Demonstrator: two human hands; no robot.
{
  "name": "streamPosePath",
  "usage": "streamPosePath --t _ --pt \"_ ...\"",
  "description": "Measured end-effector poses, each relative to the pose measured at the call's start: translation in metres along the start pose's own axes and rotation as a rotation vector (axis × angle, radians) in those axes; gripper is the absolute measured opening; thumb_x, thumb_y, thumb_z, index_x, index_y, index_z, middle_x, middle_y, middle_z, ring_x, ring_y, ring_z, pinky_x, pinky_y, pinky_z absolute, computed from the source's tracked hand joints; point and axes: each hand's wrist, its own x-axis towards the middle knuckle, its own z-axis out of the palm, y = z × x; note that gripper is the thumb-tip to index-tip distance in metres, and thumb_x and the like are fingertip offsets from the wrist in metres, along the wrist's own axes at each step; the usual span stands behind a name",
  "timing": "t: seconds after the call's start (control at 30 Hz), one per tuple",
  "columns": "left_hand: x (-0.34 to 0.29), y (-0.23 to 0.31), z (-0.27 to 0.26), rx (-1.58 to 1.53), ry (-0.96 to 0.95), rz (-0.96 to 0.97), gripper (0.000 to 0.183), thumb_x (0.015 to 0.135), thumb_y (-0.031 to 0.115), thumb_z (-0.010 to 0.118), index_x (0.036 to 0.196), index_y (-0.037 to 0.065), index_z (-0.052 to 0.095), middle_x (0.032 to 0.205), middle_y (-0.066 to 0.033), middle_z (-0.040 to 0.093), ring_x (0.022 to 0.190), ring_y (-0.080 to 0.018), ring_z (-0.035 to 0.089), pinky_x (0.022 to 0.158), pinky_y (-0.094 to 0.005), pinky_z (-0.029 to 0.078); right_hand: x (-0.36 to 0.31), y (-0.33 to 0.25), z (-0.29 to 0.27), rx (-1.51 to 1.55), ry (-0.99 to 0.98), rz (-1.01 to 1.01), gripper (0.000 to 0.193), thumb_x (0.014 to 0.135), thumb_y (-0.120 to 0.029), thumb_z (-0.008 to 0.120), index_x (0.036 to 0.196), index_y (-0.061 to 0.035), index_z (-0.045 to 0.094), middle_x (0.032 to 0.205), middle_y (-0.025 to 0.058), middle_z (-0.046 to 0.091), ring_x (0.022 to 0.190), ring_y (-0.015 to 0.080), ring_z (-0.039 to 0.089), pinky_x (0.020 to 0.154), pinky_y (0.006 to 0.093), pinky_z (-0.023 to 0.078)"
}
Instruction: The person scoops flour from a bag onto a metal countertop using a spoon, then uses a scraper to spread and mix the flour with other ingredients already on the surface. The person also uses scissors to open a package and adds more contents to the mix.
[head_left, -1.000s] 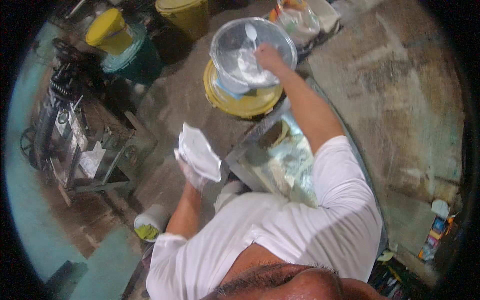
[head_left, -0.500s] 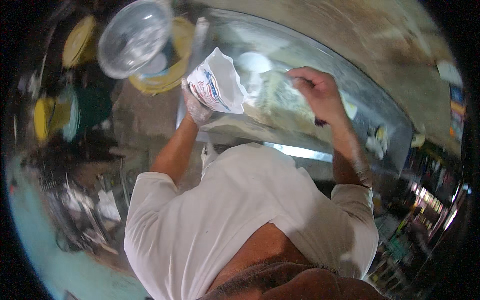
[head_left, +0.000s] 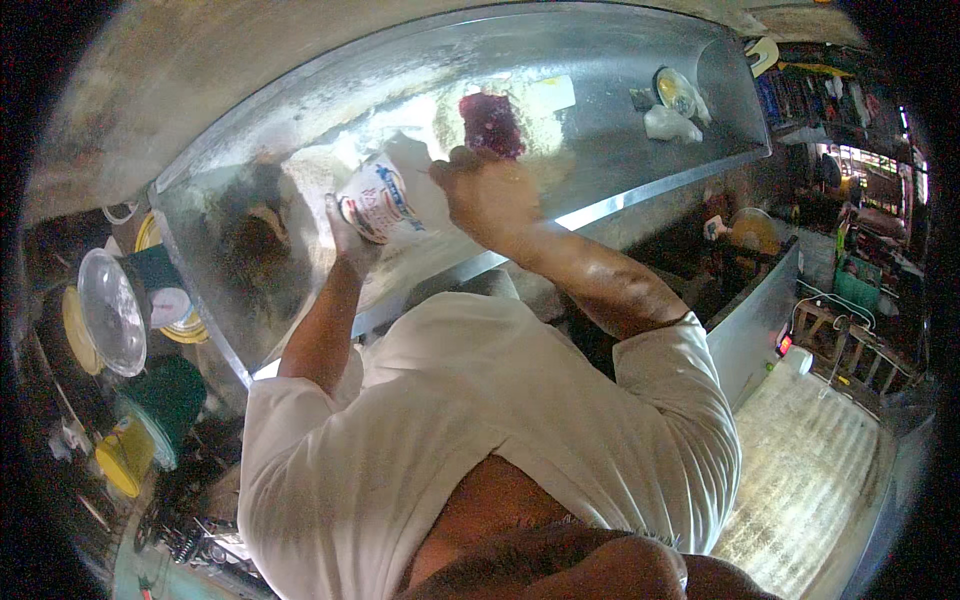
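Observation:
My left hand (head_left: 350, 238) is wrapped round a white bag (head_left: 378, 205) with blue and red print, tilted over the metal worktable (head_left: 620, 170). The bag's top gapes toward my right hand (head_left: 490, 195), whose fingers are curled together close to that mouth. Whether something small is pinched in them cannot be seen. Just beyond the right hand, a dark red, crumbly-looking mass (head_left: 490, 122) lies on pale powder. More white powder (head_left: 312, 185) is spread on the metal to the left of the bag.
A raised rim (head_left: 205, 295) edges the worktable. Near its right end lie a white plastic bag (head_left: 672, 126) and a round container (head_left: 676, 90). To the left stand a clear basin (head_left: 112, 312), a dark green bucket (head_left: 170, 400) and a yellow container (head_left: 125, 455).
The view has swung right, bringing in the table's right end. My right hand has come closer to the bag's mouth. The dark red mass, mostly hidden before, now shows.

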Motion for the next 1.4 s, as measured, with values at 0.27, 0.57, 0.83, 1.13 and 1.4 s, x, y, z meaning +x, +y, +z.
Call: streamPosePath --t 0.27,0.57,0.83,1.13,1.4 --pt "0.065 -0.107 0.019 0.023 -0.129 -0.138 0.076 0.094 0.071 0.035 0.149 0.018 0.034 0.136 -0.0029 0.052 0.111 -0.0259 0.058 0.092 -0.0345 0.05 -0.042 0.122 0.033 0.047 -0.108 0.068 0.015 0.08 -0.013 0.063 0.094 -0.0108 0.068 0.092 0.0115 0.067 0.08 0.0314 0.069 0.068 0.0437 0.056" --pt "0.067 -0.115 0.027 -0.057 -0.356 -0.267 0.08 0.095 0.072 0.028 0.148 0.012 0.037 0.142 -0.0112 0.049 0.122 -0.0345 0.053 0.103 -0.0528 0.043 -0.07 0.146 0.079 0.632 -0.017 0.242 0.007 0.086 -0.011 0.063 0.09 -0.0046 0.064 0.083 0.0119 0.067 0.075 0.0257 0.066 0.066 0.037 0.052" --pt "0.076 -0.103 0.017 0.072 -0.134 -0.121 0.082 0.093 0.073 0.03 0.147 0.012 0.041 0.138 -0.0104 0.052 0.123 -0.0342 0.05 0.102 -0.0522 0.04 -0.072 0.152 0.069 0.703 0.132 0.324 0.008 0.086 -0.01 0.066 0.091 -0.0039 0.063 0.082 0.0086 0.067 0.075 0.0165 0.062 0.07 0.0314 0.05" --pt "0.092 -0.095 -0.027 -0.082 -0.147 -0.152 0.073 0.097 0.069 0.03 0.142 0.013 0.043 0.134 -0.0068 0.056 0.119 -0.0249 0.056 0.095 -0.0435 0.05 -0.067 0.152 0.065 0.731 0.121 0.377 0.012 0.088 -0.015 0.064 0.096 -0.0059 0.063 0.086 0.018 0.067 0.078 0.0349 0.068 0.069 0.0419 0.053" --pt "0.059 -0.088 0.012 0.011 0.094 -0.108 0.064 0.099 0.063 0.033 0.141 0.015 0.044 0.126 -0.0011 0.056 0.107 -0.0151 0.058 0.088 -0.0353 0.051 -0.071 0.173 0.064 0.782 0.108 0.386 0.013 0.088 -0.016 0.066 0.098 -0.0069 0.064 0.086 0.0159 0.068 0.079 0.0311 0.068 0.072 0.04 0.053"
